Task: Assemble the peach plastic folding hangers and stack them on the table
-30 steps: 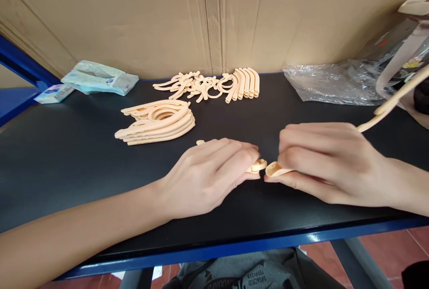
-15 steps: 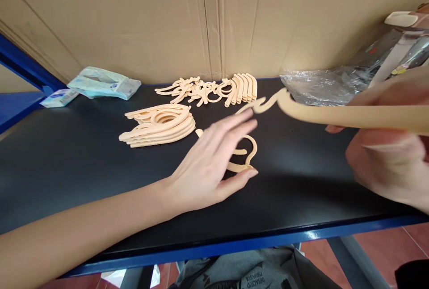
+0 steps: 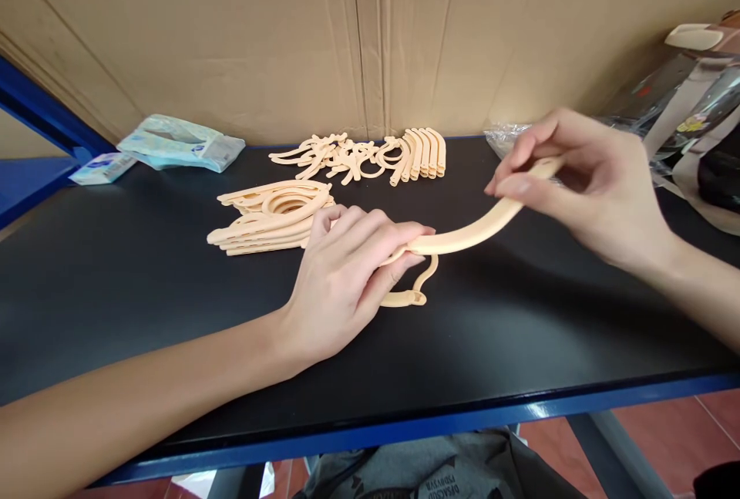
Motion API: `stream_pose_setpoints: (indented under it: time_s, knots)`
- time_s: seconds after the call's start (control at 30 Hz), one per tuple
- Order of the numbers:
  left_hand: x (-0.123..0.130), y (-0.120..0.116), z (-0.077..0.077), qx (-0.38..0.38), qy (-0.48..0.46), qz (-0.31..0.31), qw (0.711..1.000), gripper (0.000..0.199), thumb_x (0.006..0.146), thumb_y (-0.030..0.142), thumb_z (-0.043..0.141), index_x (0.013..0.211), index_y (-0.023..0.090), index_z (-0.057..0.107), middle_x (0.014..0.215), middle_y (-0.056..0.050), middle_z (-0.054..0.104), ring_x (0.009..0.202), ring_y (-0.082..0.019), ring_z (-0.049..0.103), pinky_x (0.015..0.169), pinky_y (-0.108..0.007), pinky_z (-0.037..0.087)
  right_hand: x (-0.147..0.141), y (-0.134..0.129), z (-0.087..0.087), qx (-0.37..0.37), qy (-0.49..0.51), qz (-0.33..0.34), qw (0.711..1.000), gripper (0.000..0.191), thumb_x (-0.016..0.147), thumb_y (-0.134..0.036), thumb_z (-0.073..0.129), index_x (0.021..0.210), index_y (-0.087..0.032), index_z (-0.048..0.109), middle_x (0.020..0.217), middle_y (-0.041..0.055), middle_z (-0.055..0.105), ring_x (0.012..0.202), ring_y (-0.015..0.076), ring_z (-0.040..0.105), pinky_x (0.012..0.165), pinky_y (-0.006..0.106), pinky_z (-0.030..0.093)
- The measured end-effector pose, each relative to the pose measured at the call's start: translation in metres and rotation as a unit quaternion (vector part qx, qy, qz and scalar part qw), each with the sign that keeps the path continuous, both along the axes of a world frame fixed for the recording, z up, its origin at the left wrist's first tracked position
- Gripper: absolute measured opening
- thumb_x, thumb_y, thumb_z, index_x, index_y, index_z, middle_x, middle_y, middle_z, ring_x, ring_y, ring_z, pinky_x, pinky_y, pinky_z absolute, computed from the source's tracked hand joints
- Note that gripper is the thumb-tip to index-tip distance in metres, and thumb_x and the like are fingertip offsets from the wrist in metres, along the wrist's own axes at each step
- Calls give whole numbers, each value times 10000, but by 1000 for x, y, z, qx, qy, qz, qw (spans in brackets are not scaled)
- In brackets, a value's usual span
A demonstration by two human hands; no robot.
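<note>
A cream plastic folding hanger (image 3: 471,237) is held between my two hands, tilted above the table. My left hand (image 3: 350,275) pinches its lower left end between thumb and fingers, which hide part of it. Around the upper right end of its curved arm, my right hand (image 3: 607,187) has thumb and fingertips closed. Under my left hand another cream hanger piece (image 3: 405,298) lies on the black tabletop (image 3: 491,345), partly covered. Just beyond that hand is a stack of folded hangers (image 3: 266,217).
Loose hanger parts (image 3: 352,160) and a row of curved arms (image 3: 425,153) lie at the back, before a cardboard wall (image 3: 260,36). Tissue packs (image 3: 179,143) are at back left. Clear plastic wrap (image 3: 502,136) and a bag (image 3: 702,90) stand right. A blue edge (image 3: 347,441) runs along the front.
My right hand has come left and away from the camera with the hanger. My left hand, spread before, has closed on the hanger's near-left end.
</note>
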State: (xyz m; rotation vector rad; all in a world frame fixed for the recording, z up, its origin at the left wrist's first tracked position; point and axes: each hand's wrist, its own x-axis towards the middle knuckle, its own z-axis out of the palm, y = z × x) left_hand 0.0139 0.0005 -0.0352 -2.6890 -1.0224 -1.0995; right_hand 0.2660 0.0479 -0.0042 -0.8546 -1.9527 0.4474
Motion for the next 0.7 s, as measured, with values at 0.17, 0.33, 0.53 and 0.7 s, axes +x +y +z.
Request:
stream_pose_setpoints:
  time_s: [0.17, 0.33, 0.53, 0.7]
  knots:
    - [2, 1, -2, 46, 87, -10, 995, 211, 1034, 240, 421, 1044, 161, 616, 856, -17, 631, 738, -165, 513, 694, -330, 317, -9, -20, -5, 256, -269, 11, 929, 243, 933, -379, 605, 1055, -168, 607, 967, 80, 704, 929, 236, 645, 807, 388, 454]
    - [6, -1, -4, 79, 115, 3, 990, 208, 1027, 246, 417, 969, 146, 590, 828, -16, 625, 734, -193, 468, 704, -342, 294, -21, -40, -14, 181, -278, 80, 940, 107, 957, -224, 565, 977, -129, 610, 865, 57, 658, 785, 166, 611, 693, 311, 455]
    - [9, 0, -6, 130, 165, 1, 978, 196, 1022, 193, 427, 933, 144, 594, 829, -3, 653, 728, -178, 488, 714, -339, 303, -20, -32, -20, 48, -274, 112, 954, 113, 985, -275, 519, 956, -171, 554, 889, 27, 632, 762, 145, 567, 681, 290, 423]
    - [9, -6, -1, 250, 227, 2, 941, 202, 988, 249, 533, 932, 94, 651, 769, -41, 661, 718, -185, 543, 692, -338, 352, -20, -31, -21, -6, -274, 151, 950, 85, 981, -247, 512, 918, -191, 519, 846, 14, 608, 722, 138, 544, 663, 274, 408]
